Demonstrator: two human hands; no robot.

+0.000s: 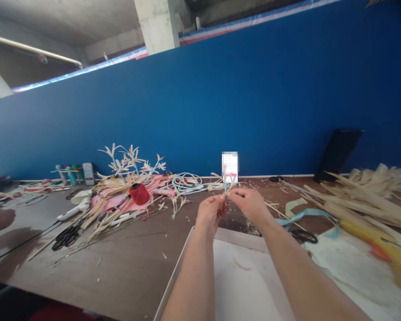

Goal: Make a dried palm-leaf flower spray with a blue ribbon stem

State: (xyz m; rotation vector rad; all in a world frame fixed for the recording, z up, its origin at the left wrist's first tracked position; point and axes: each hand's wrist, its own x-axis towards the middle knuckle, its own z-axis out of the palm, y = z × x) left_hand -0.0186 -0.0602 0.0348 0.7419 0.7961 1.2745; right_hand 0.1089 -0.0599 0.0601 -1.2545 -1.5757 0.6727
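Note:
My left hand (211, 211) and my right hand (252, 205) meet above the far edge of a white shallow box (243, 285). Both pinch a small stem (226, 186) with a pale blue wrapping and strips of dried husk at its top. The left fingers grip it from below and the right thumb and forefinger press at its side. Exactly where the fingertips touch it is partly hidden. A fine thread seems to hang below the hands. Beyond them a phone-like lit screen (230, 166) leans against the blue partition, partly pixelated.
Left lie a red thread cone (139, 194), finished husk flowers (130, 162), a coiled pale blue cord (187, 183), black scissors (67, 236) and a white glue gun (75, 209). Right are husk strips (361, 191), blue ribbon (309, 214) and a yellow tool (377, 240). Another person's hand (0, 221) shows far left.

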